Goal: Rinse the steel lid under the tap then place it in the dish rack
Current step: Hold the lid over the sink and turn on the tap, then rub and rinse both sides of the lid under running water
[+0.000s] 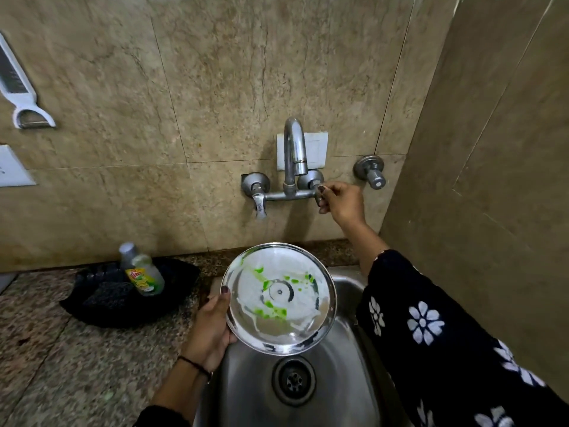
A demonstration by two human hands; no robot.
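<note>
Dish soap bottle [144, 274] on a black tray [92, 306], white peeler [18, 87] on the tiled wall [215, 72].

- The left hand [212, 331] gripped the steel lid [278, 298] by its left rim, thumb on the inner face, above the steel sink [345, 291].
- Green soap streaks and white foam smeared the lid's inside.
- The right hand [341, 201] pinched the right tap handle [318, 192] of the wall tap [294, 149].
- A dish-soap bottle [143, 272] lay in a black tray [92, 303] on the granite counter [46, 365].
</note>
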